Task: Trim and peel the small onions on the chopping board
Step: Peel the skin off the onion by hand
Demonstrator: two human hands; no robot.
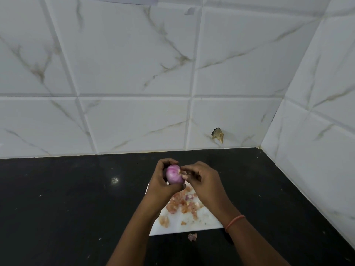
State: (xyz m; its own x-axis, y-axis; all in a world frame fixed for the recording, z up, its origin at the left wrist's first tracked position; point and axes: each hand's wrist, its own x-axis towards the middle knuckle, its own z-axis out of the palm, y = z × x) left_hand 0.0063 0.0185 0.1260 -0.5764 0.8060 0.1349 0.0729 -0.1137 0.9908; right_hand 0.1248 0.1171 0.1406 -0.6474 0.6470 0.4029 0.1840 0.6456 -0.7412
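Note:
A small purple onion [173,174] is held above the far end of the white chopping board [192,225]. My left hand [162,184] grips it from the left and below, fingers curled round it. My right hand [204,182] pinches a bit of papery skin at the onion's right side with thumb and fingertips. Several orange-pink peel scraps [179,205] lie on the board between my forearms. No knife shows; much of the board is hidden by my arms.
The board lies on a black counter [67,198] that meets a white marble-look tiled wall [134,121] behind and on the right. One peel scrap [192,237] lies on the counter just before the board. A chipped hole [218,134] marks the wall tile.

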